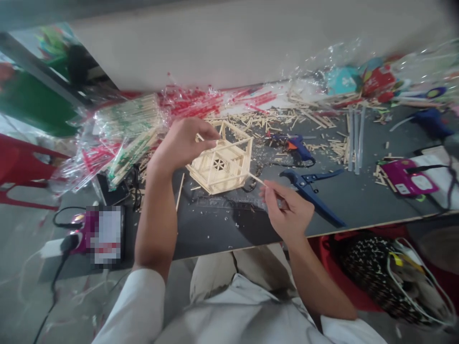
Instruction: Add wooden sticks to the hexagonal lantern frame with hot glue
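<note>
A small house frame built of thin wooden sticks (223, 162) is held tilted above the dark table (215, 229). My left hand (182, 143) grips its upper left edge with closed fingers. My right hand (287, 210) pinches one thin wooden stick (256, 179) whose tip reaches the frame's lower right corner. White sleeves cover both upper arms.
A blue glue gun (296, 145) and a blue cutter (311, 191) lie right of the frame. Loose stick offcuts litter the table's back. Plastic-wrapped stick bundles (125, 134) lie at the left, clear glue sticks (355, 138) and a pink device (409, 179) at the right. A bag (390, 277) sits below the table edge.
</note>
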{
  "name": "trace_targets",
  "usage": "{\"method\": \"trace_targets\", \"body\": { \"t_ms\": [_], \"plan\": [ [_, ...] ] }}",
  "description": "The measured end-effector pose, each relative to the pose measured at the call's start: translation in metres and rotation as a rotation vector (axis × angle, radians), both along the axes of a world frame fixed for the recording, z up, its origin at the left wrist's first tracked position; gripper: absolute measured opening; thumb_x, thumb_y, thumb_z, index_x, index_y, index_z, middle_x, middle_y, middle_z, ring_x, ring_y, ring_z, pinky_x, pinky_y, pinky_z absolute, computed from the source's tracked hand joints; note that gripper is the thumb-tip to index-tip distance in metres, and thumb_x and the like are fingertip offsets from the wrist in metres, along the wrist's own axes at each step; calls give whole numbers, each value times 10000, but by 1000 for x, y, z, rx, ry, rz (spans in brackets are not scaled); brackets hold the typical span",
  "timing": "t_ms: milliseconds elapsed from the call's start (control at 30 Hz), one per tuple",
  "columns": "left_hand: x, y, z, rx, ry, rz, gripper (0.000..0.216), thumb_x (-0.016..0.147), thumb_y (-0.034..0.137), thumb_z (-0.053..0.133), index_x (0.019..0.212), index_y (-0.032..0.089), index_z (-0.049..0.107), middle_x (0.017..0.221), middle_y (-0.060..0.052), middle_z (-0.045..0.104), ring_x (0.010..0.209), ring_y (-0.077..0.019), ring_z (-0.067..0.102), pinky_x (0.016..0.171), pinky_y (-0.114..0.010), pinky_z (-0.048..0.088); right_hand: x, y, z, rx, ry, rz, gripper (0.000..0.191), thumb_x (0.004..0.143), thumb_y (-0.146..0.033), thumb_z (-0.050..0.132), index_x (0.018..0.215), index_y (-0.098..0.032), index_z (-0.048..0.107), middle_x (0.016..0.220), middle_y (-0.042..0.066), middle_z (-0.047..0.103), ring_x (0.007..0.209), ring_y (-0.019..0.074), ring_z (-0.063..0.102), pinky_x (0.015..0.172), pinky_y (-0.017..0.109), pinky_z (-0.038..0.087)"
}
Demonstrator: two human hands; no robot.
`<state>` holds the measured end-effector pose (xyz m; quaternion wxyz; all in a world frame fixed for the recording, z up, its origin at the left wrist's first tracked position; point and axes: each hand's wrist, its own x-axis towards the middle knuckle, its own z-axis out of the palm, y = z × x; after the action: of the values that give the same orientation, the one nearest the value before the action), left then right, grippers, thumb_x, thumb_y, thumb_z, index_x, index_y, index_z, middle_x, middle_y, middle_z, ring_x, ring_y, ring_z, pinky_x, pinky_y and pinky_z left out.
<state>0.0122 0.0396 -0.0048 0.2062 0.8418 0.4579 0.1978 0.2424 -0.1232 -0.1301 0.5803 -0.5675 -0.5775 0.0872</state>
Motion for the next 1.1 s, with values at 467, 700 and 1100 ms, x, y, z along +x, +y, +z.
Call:
{"method": "trace_targets", "body": {
  "t_ms": [467, 700, 1100],
  "plan": [
    [3, 22, -24, 5, 54, -280, 156, 919, 376, 787, 910, 231, 844, 1104, -62, 764, 1018, -215, 711, 984, -344, 530, 0, -3, 13, 24, -152, -9, 189, 959, -133, 654, 1031, -239, 793, 804, 12, 807, 632, 148, 750, 680, 258, 620],
    [1, 20, -25, 47, 58, -243, 188, 952, 376, 734, 879, 230, 825, 1198, -62, 736, 1106, -224, 689, 1086, -382, 508, 0, -4, 14, 10, -143, -5, 175, 975, -157, 652, 1047, -241, 787, 813, 14, 808, 625, 140, 741, 700, 259, 629],
    [-19, 18, -6, 47, 68, -205, 180, 913, 198, 666, 944, 275, 827, 1274, -24, 756, 1168, -239, 707, 1107, -427, 533, 1, -2, 14, -54, -129, -6, 154, 994, -234, 642, 1043, -249, 787, 813, 27, 803, 619, 158, 739, 678, 295, 640]
  ]
}}
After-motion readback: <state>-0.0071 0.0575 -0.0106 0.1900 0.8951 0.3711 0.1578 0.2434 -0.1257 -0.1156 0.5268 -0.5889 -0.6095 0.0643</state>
